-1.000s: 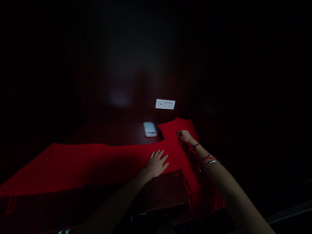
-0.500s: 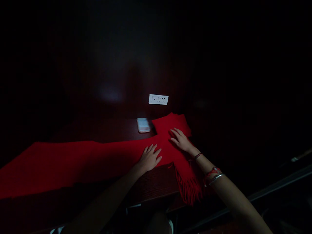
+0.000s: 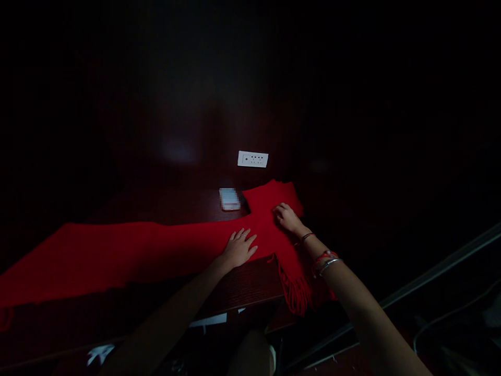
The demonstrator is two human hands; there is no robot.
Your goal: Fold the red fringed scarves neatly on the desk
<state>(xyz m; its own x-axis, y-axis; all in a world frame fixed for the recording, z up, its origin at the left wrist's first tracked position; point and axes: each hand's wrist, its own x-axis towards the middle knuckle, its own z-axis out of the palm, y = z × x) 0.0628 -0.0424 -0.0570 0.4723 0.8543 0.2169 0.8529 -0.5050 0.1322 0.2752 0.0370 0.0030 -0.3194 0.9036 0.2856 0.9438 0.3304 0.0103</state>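
While the fringed red scarf lies angled, left grip's wide, right grip unclear.

Both bare arms reach forward and angle inward, the bare left forearm sunk in shadow, the bare right forearm catching more light. I see the bare left hand palm down, its slim fingers spread and pointing ahead, the thumb held out to the right. The bare right hand is farther forward, back upward, its fingers curled and aimed leftward. Whether those fingertips pinch anything, I can't make out. The hands are near each other, apart.
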